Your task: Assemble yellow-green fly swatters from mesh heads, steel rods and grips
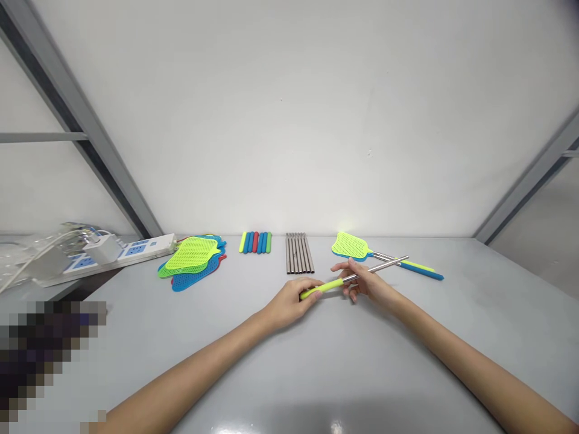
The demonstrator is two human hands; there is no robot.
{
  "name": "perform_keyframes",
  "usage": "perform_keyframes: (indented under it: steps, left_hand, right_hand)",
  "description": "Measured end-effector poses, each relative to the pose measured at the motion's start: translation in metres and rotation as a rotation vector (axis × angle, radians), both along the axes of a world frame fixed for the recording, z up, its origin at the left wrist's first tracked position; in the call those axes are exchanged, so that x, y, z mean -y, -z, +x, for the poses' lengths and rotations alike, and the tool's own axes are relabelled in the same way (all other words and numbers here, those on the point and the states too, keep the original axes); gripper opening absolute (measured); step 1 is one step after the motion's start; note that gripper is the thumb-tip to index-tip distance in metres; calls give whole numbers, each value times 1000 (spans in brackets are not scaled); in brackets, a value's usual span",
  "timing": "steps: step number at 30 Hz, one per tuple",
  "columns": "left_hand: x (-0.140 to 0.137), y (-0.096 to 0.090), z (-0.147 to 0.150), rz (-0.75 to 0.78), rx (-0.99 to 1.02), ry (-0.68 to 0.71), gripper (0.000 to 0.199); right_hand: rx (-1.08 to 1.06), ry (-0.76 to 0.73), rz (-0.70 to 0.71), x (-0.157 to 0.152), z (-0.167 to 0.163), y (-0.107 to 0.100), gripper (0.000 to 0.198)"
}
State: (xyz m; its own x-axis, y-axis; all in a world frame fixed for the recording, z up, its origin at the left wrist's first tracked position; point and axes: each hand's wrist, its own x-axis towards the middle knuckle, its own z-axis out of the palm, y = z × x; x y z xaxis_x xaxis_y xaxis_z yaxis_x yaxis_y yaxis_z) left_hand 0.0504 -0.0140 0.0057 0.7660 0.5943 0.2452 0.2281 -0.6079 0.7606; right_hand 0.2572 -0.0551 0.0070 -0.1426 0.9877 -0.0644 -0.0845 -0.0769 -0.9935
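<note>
Object in hand: a lime-yellow handle (333,284), slim and matte, fitted on one end of a silvery metal rod (388,264). The rod was straight and shiny, with bright highlights along its length. The piece was held just above the grey table (316,361), between the two hands, slanting up in view from the handle at left to the bare rod end at right.

Left hand (292,299): reached in from the lower left, back of the hand uppermost, thumb and fingers pinching the handle near its outer end. Right hand (365,282): came in from the lower right, at the rod just past the handle; fingers parted and loosely bent, the rod running across them. Could not tell whether they pressed on it. Both forearms were stretched forward, converging toward the piece.

Beyond the hands: a row of metal tubes (300,253), side by side; left of these, a row of short coloured grips (256,242) in yellow, blue, red and green. To the right, swatters with a lime-yellow head (350,243) uppermost and blue showing beneath. Further left, a pile of perforated swatter heads (192,252) in yellow, green, blue and red, near a white power strip (154,244).
</note>
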Motion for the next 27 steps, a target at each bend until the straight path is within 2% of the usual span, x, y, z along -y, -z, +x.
perform_keyframes:
  steps: [3, 6, 11, 13, 16, 20, 23, 27]
  left_hand:
    - [15, -6, 3, -33, -36, 33, 34]
    - [27, -10, 4, -141, -8, 39, 32]
    - [39, -1, 4, -527, 144, 124, 26]
    - [44, 5, 4, -629, 233, 140, 25]
    - [52, 11, 7, -734, 386, 43, 29]
    - [57, 11, 8, -768, 479, -89, 34]
    - [56, 11, 7, -723, 513, -104, 32]
    - [53, 11, 6, -724, 506, -120, 33]
  right_hand:
    - [35, -46, 33, 4, -6, -3, 43]
    - [58, -97, 67, 9, -13, -10, 44]
    - [48, -107, 69, 13, -30, -26, 46]
    - [27, -114, 63, 13, -40, -31, 45]
    - [-98, -69, 36, 10, -55, -38, 35]
    - [-438, 153, 75, 0, -72, -59, 20]
    - [-538, 114, 48, -9, -81, -80, 19]
    - [-452, 64, -19, -16, -88, -94, 25]
